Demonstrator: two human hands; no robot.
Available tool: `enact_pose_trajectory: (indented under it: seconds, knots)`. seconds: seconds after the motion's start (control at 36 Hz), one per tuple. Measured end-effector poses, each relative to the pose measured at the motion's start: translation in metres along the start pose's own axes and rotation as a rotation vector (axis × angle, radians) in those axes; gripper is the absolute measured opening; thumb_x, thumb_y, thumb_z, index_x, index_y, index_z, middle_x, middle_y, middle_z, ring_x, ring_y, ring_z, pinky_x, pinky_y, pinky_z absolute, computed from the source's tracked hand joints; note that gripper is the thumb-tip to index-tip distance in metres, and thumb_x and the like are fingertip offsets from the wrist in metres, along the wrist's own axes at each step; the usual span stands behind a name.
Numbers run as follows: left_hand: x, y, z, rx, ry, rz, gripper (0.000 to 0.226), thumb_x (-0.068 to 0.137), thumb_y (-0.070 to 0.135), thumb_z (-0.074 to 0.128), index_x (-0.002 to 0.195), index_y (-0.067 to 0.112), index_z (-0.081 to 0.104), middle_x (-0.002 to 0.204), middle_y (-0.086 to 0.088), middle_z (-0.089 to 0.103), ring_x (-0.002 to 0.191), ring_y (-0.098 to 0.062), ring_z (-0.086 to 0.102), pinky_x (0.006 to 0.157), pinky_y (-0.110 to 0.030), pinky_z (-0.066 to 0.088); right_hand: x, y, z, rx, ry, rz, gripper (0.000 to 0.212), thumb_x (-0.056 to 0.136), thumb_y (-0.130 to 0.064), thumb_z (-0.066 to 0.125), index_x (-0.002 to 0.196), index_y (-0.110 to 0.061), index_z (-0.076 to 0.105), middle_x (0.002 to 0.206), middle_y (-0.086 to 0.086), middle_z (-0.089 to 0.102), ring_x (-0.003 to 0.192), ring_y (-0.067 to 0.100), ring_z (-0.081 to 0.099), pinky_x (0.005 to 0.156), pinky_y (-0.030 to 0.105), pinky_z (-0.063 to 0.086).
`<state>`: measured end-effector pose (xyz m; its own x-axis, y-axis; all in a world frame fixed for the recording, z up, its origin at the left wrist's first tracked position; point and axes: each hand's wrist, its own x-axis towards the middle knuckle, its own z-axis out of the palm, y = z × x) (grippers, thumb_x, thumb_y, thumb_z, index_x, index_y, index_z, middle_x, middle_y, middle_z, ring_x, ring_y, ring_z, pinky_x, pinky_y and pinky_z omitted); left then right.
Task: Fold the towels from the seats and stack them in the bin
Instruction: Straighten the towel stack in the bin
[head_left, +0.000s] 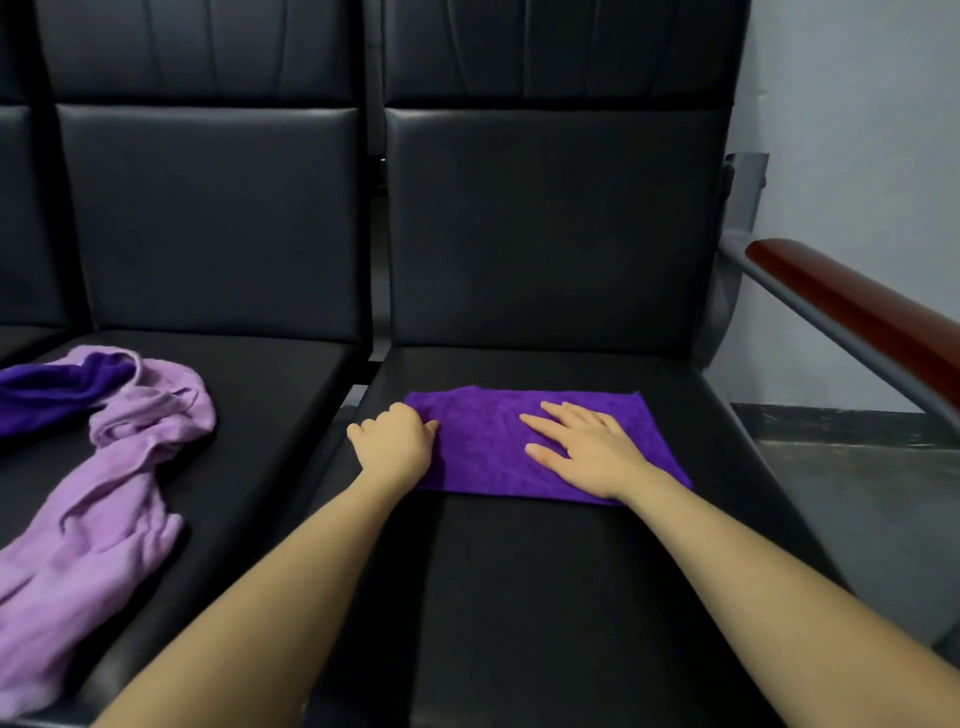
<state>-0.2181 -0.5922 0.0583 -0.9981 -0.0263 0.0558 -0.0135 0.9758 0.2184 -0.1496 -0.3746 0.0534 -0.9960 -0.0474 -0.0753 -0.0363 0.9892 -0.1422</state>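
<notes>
On right seat, at 12 o'clock from arms: folded towel flat, left hand pinching its 9 o'clock edge, right hand pressing open-palmed; risk of layers slipping askew if lifted unevenly.

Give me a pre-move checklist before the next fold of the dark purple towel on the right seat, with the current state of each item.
1. Purple towel lies flat on the right seat: ok.
2. Right hand rests flat on the towel, fingers straight, pinning it: ok.
3. Left hand has a grip on the towel's left edge: fingers curled there, ok.
4. Towel edges lined up from the earlier fold: cannot tell, only one surface shows.
5. Bin ready for stacking: cannot tell, none in view.
6. More towels waiting: lilac towel and another dark purple towel lie crumpled on the left seat, not ok yet.
</notes>
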Motion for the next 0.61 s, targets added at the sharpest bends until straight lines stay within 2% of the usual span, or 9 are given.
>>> enact_pose_trajectory:
  seconds: [0.08,0.14,0.19,0.44,0.56,0.61]
  knots:
    - [-0.008,-0.003,-0.004,-0.060,0.053,0.070,0.042,0.098,0.043,0.043,0.113,0.004,0.047,0.118,-0.014,0.060,0.110,-0.033,0.057,0.086,-0.038,0.039,-0.006,-0.004,-0.001,-0.009,-0.015,0.010,0.055,0.096,-0.062,0.022,0.148,-0.046,0.016,0.160,-0.009,0.010,0.147,0.015,0.006,0.117,0.039,0.004]
    - [-0.012,-0.003,-0.008,-0.069,0.105,0.109,0.040,0.099,0.043,0.040,0.111,0.005,0.045,0.113,-0.014,0.062,0.103,-0.033,0.060,0.073,-0.035,0.038,-0.009,-0.006,0.000,-0.019,-0.021,0.012,0.056,0.095,-0.063,0.021,0.148,-0.047,0.014,0.160,-0.009,0.009,0.147,0.016,0.005,0.117,0.039,0.003]
    - [-0.015,-0.002,-0.013,-0.076,0.145,0.142,0.041,0.099,0.046,0.037,0.109,0.006,0.043,0.109,-0.012,0.063,0.099,-0.032,0.061,0.068,-0.034,0.036,-0.011,-0.007,0.000,-0.034,-0.028,0.014,0.058,0.093,-0.066,0.020,0.148,-0.047,0.012,0.160,-0.008,0.008,0.147,0.017,0.004,0.117,0.040,0.003]
    - [-0.025,0.015,-0.045,-0.144,0.173,0.234,0.054,0.092,0.061,0.040,0.103,0.008,0.046,0.106,-0.011,0.063,0.099,-0.032,0.061,0.071,-0.035,0.039,-0.014,-0.018,0.005,-0.045,-0.016,0.046,0.064,0.089,-0.072,0.017,0.148,-0.049,0.011,0.160,-0.007,0.007,0.147,0.018,0.004,0.117,0.042,0.005]
    - [-0.033,0.027,-0.056,-0.220,0.151,0.244,0.045,0.097,0.051,0.041,0.102,0.006,0.047,0.108,-0.014,0.063,0.100,-0.035,0.060,0.071,-0.035,0.037,-0.019,-0.026,0.007,-0.012,-0.009,0.048,0.064,0.089,-0.072,0.020,0.148,-0.048,0.014,0.160,-0.007,0.009,0.147,0.018,0.006,0.117,0.042,0.006]
    - [-0.037,0.033,-0.060,-0.259,0.136,0.243,0.038,0.098,0.044,0.043,0.103,0.006,0.047,0.110,-0.016,0.062,0.102,-0.036,0.058,0.071,-0.035,0.035,-0.019,-0.028,0.008,0.054,0.028,0.059,0.062,0.091,-0.069,0.028,0.147,-0.045,0.022,0.158,-0.008,0.016,0.145,0.018,0.012,0.116,0.042,0.009]
